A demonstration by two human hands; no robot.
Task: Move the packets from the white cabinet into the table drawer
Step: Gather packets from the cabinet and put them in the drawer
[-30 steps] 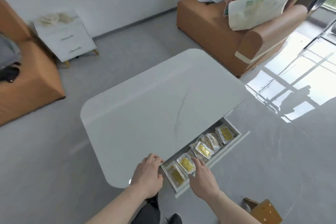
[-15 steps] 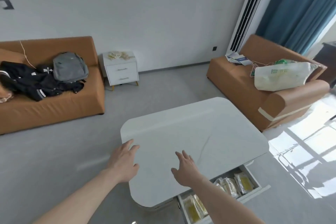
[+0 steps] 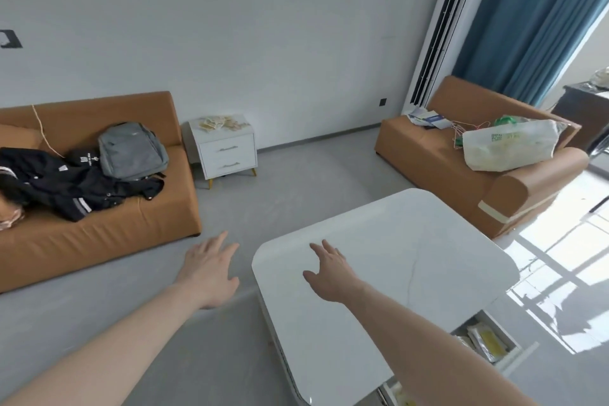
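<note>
While both my hands hang empty in front of me, fingers spread and relaxed, the next load of packets (image 3: 220, 123) lies well ahead and slightly to the left, across open floor. They sit in a loose, pale yellowish scatter on top of the white cabinet (image 3: 227, 150), which stands against the far wall just beside the end of the orange sofa (image 3: 99, 234). From here I cannot make out single packets or count them. My left hand (image 3: 211, 273) is out over the floor and lies on the cabinet's side, so I judge it the nearer one for the first reach; my right hand (image 3: 329, 270) hovers over the white table (image 3: 412, 257), whether touching it I cannot tell. Behind my right forearm, at the table's near right, the table drawer (image 3: 509, 338) stands pulled out with several clear packets with yellow insides already lying in it. More remain on the cabinet, so I reckon the job is partway done
</note>
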